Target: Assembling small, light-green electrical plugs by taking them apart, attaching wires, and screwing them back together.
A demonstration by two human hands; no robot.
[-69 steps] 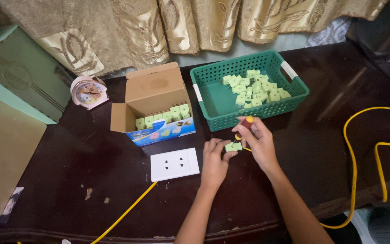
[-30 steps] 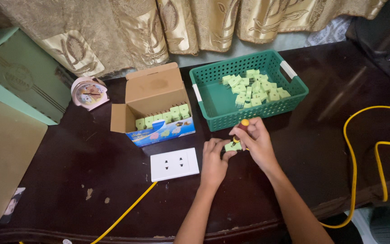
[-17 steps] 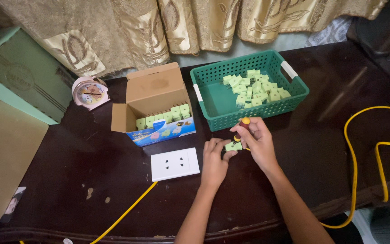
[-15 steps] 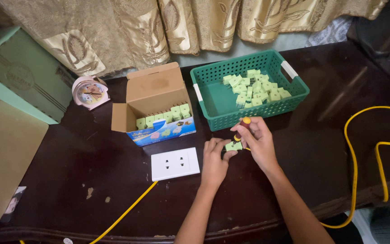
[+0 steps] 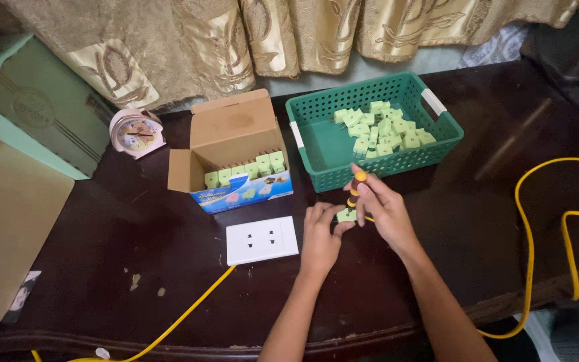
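Observation:
My left hand (image 5: 321,234) pinches a small pale green block (image 5: 346,216) against the dark table. My right hand (image 5: 383,211) holds a short screwdriver (image 5: 355,188) with a yellow-tipped dark handle, standing upright with its tip down on the block. Just beyond my hands is a green plastic basket (image 5: 316,144) with several more green blocks (image 5: 383,127) heaped at its right side. An open cardboard box (image 5: 236,134) to the left holds a row of the same blocks (image 5: 246,171).
A white socket plate (image 5: 261,239) lies left of my left hand, with a yellow cable (image 5: 182,318) running toward the table's front edge. A second stretch of yellow cable (image 5: 537,228) loops at the right. A small pink alarm clock (image 5: 135,132) and gold curtains (image 5: 289,33) are behind.
My hands have stayed in the same place on the block. The screwdriver handle has shifted only slightly in my right hand.

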